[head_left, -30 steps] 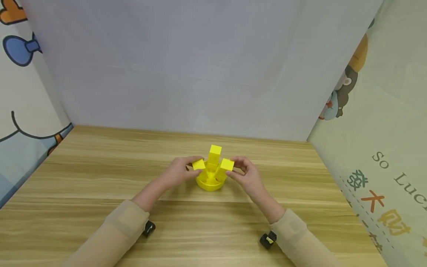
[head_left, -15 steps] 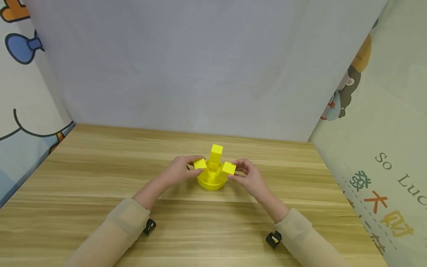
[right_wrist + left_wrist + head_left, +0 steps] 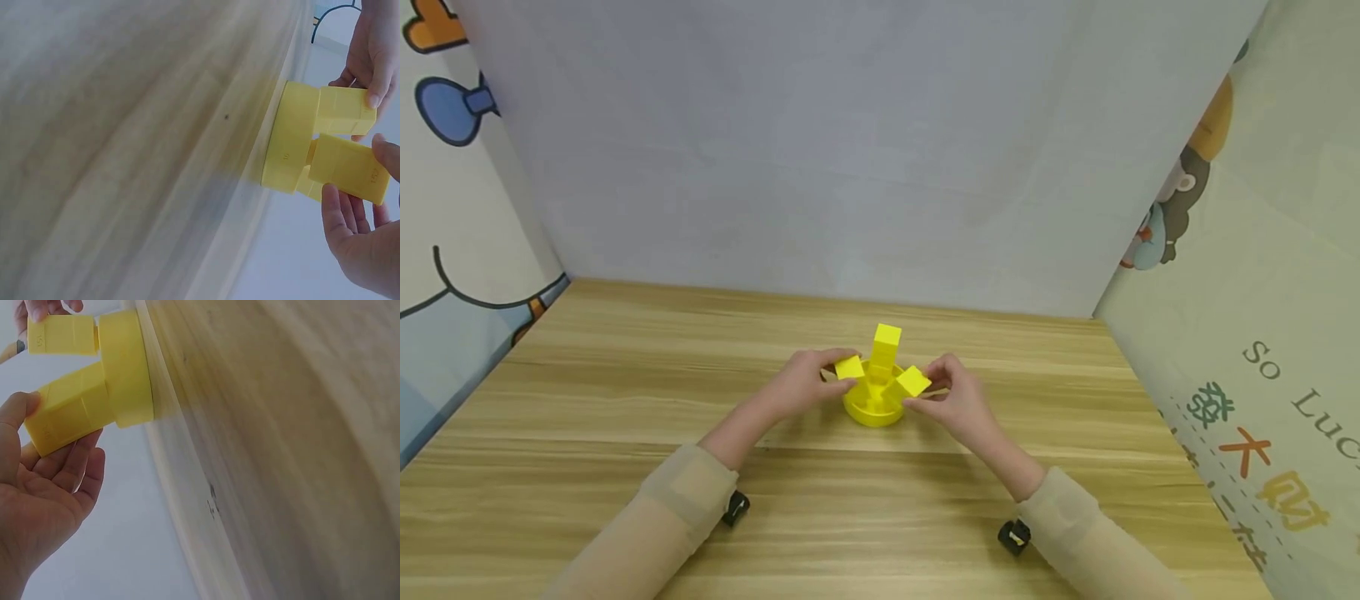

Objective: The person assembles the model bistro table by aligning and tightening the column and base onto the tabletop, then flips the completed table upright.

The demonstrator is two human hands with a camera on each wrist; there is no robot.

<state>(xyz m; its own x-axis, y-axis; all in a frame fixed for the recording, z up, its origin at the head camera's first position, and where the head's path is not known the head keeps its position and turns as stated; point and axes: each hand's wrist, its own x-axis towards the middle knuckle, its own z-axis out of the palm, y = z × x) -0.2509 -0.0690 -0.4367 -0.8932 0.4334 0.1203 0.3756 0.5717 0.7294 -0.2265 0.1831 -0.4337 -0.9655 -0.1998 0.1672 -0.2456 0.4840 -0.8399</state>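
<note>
A round yellow base (image 3: pixel 874 418) sits on the table, with several yellow rectangular blocks standing up from it. My left hand (image 3: pixel 801 383) pinches the left block (image 3: pixel 69 409) between thumb and fingers. On the other side, my right hand (image 3: pixel 957 402) grips the right block (image 3: pixel 347 167) near its outer end. That block leans a little in the right wrist view, and a narrow neck shows between it and the base. Untouched, the back block (image 3: pixel 886 346) stands upright behind these two. Where the left block meets the base is partly hidden in the head view.
The wood-grain table (image 3: pixel 880 517) spreads around the base. A plain pale cloth (image 3: pixel 850 150) hangs behind it. Printed cloths flank both sides, the right cloth (image 3: pixel 1240 275) bearing lettering. A small black device (image 3: pixel 1015 537) is by the right cuff, another by the left.
The right block has turned in my right hand, so its top now sits at an angle. My right fingers have shifted with it. My left hand keeps its hold on the left block.
</note>
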